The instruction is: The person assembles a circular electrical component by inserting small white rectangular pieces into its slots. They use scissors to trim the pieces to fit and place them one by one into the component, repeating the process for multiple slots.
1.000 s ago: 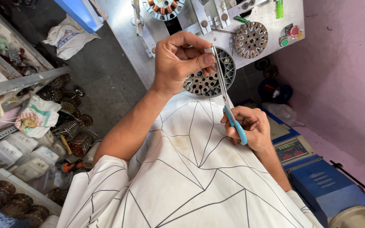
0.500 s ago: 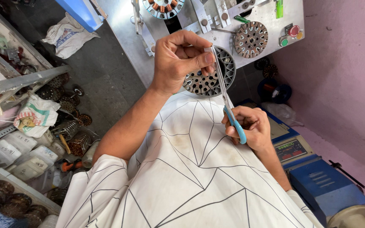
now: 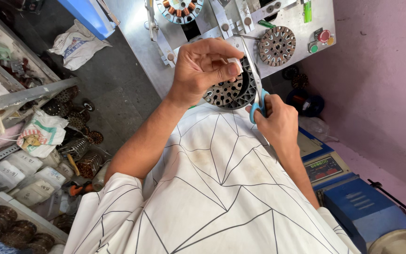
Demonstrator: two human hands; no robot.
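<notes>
1. My left hand [image 3: 203, 70] is curled nearly shut, thumb and fingertips pinching a small white strip [image 3: 234, 61] just above the round slotted metal ring [image 3: 233, 91].
2. My right hand [image 3: 278, 123] is closed through the blue handles of the scissors [image 3: 255, 87], with the blades pointing up towards the strip.
3. The ring sits low in front of my shirt, below the grey machine panel [image 3: 287, 19], partly behind my left hand.
4. The strip looks thin and light, probably paper-like; I judge it bends and slips easily, so a firm pinch close to the cut line suits it.
5. The ring looks like stacked steel: heavy, stiff, with sharp slot edges, best held by its outer rim.
6. The scissors are rigid and narrow, held by the handle loops.
7. My fingers hide most of the strip, so I cannot tell its length, nor whether it touches the ring.
8. I cannot make out whether the blade tips are parted or closed.
9. A second slotted disc [image 3: 277, 45] is mounted on the panel, well apart from my hands.
</notes>
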